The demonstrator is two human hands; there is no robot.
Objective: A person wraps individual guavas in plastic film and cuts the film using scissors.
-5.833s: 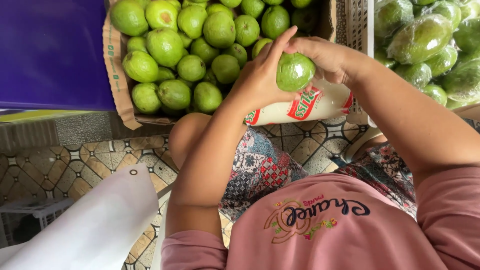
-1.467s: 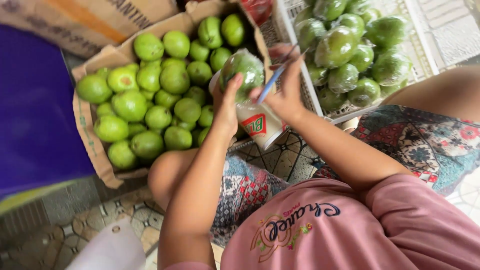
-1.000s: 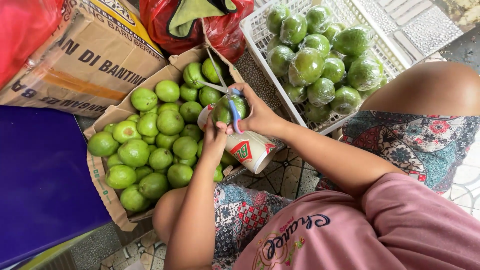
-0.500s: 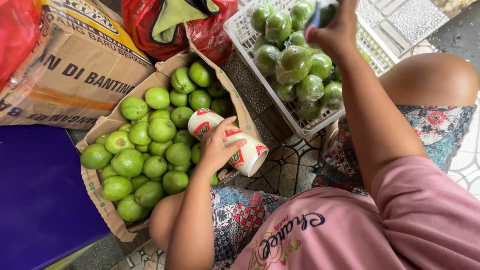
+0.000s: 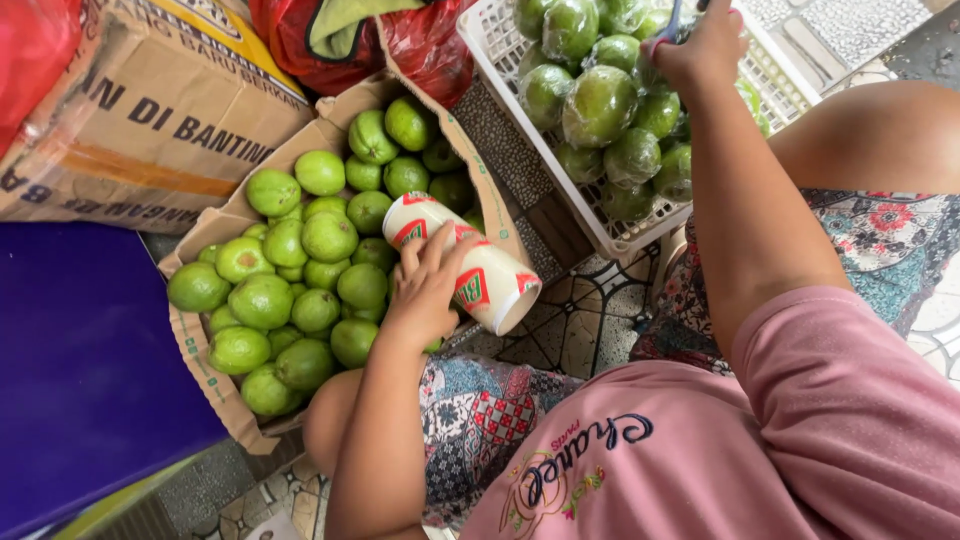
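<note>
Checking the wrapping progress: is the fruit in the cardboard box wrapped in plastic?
No, the green fruit in the cardboard box is bare; only the white crate's fruit is wrapped.

Your clothes, seen from above

You wear a pink short-sleeved top with dark cursive lettering and a small flower motif across the chest. Below it, a patterned garment covers your lap in patchwork prints: blue and teal swirls, red-and-white checks, red blossoms. Your forearms are bare; your left hand and right hand carry no rings or bands that show.
</note>
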